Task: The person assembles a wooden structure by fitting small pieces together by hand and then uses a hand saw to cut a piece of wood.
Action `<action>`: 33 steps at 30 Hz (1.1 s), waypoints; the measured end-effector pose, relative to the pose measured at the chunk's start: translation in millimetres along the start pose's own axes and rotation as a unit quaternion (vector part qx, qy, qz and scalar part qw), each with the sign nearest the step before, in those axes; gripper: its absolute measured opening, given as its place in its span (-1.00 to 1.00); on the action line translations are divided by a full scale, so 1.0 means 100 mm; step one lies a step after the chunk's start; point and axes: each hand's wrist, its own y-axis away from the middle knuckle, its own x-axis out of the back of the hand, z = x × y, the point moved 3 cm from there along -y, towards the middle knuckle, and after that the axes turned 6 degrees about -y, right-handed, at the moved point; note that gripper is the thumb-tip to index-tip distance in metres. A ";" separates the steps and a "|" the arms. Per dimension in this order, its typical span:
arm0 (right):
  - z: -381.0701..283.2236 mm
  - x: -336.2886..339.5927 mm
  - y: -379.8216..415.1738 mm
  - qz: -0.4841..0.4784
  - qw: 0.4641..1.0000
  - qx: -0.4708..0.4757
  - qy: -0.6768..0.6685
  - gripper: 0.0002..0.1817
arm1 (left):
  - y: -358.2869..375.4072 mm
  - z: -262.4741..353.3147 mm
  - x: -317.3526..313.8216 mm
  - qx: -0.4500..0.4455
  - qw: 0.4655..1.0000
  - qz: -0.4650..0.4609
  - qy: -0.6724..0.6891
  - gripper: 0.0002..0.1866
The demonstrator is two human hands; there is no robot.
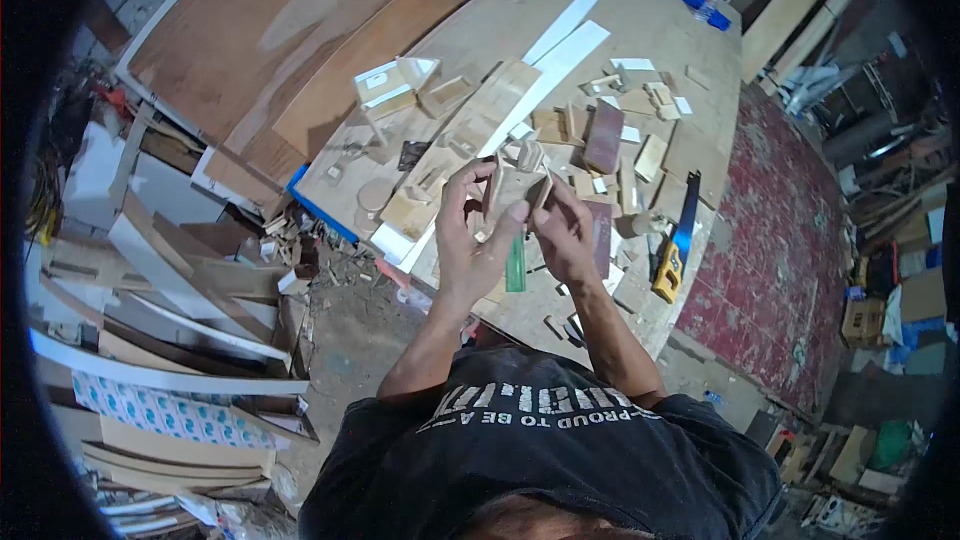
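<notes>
Head view, sole camera: directed forward and down from the wearer's head (a wide-angle field), with shirt [540,440] nearest, left hand [474,248] and right hand [568,242] midway, table [500,0] beyond.

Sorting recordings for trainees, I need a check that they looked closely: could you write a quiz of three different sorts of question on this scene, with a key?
1. True or false: the saw lies on the table.
2. What colour is the saw's handle? A: red; B: green; C: yellow.
3. Which of the person's hands is nearer the saw?

Key: 1 true; 2 C; 3 the right hand.
</notes>
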 end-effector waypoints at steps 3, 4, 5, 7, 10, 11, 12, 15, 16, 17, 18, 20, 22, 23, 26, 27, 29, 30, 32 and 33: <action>-0.19 0.00 0.07 0.011 0.981 -0.077 -0.177 -0.40 | 0.04 0.10 -0.05 0.068 0.994 -0.050 0.068 -0.57; -0.21 0.02 0.10 0.029 0.975 -0.104 -0.193 -0.42 | 0.04 0.12 -0.05 0.079 0.990 -0.073 0.095 -0.58; -0.22 0.05 0.12 0.046 0.968 -0.133 -0.210 -0.44 | 0.05 0.13 -0.06 0.090 0.984 -0.096 0.122 -0.58; -0.18 0.15 0.15 0.022 0.965 -0.128 -0.227 -0.45 | 0.05 0.09 -0.10 0.083 0.984 -0.104 0.120 -0.58; -0.16 0.20 0.20 0.013 0.951 -0.167 -0.258 -0.40 | 0.06 0.01 -0.16 0.125 0.977 -0.104 0.141 -0.62; -0.16 0.20 0.21 0.012 0.951 -0.167 -0.258 -0.40 | 0.02 -0.02 -0.16 0.092 0.981 -0.109 0.128 -0.57; -0.17 0.16 0.21 0.019 0.946 -0.157 -0.281 -0.40 | -0.01 -0.03 -0.16 0.060 0.985 -0.113 0.115 -0.52; -0.24 0.04 0.18 0.031 0.934 -0.151 -0.323 -0.40 | -0.08 -0.01 -0.12 -0.011 0.981 -0.141 0.135 -0.31; -0.25 0.02 0.18 0.038 0.926 -0.155 -0.341 -0.40 | -0.10 -0.06 -0.09 -0.011 0.981 -0.141 0.135 -0.31; -0.25 0.02 0.19 0.039 0.926 -0.156 -0.341 -0.40 | -0.11 -0.13 -0.08 -0.003 0.981 -0.164 0.099 -0.21; -0.24 0.02 0.20 0.043 0.919 -0.166 -0.355 -0.40 | -0.12 -0.14 -0.07 0.005 0.980 -0.187 0.062 -0.10; -0.21 0.04 0.21 0.049 0.910 -0.176 -0.371 -0.40 | -0.11 -0.15 -0.07 0.009 0.979 -0.204 0.026 -0.08; -0.16 0.06 0.23 0.052 0.879 -0.210 -0.425 -0.41 | -0.09 -0.15 -0.08 0.012 0.975 -0.221 -0.011 -0.06; -0.14 0.07 0.23 0.053 0.878 -0.210 -0.427 -0.41 | -0.07 -0.16 -0.11 0.004 0.976 -0.218 -0.025 -0.05; -0.14 0.05 0.25 0.075 0.904 -0.220 -0.358 -0.46 | 0.00 -0.21 -0.19 0.028 0.976 -0.216 -0.023 -0.05; -0.17 0.03 0.25 0.068 0.922 -0.208 -0.319 -0.48 | 0.01 -0.22 -0.20 0.057 0.974 -0.218 -0.007 -0.06; -0.22 0.01 0.24 0.061 0.939 -0.194 -0.279 -0.51 | 0.02 -0.22 -0.21 0.074 0.972 -0.222 0.000 -0.07; -0.23 0.00 0.25 0.060 0.941 -0.194 -0.271 -0.52 | 0.02 -0.23 -0.22 0.063 0.974 -0.219 -0.008 -0.09; -0.26 0.02 0.25 0.057 0.944 -0.191 -0.263 -0.53 | 0.01 -0.23 -0.22 0.050 0.975 -0.215 -0.015 -0.12; -0.27 0.02 0.24 0.054 0.947 -0.200 -0.245 -0.54 | 0.00 -0.18 -0.23 0.053 0.974 -0.222 0.005 -0.19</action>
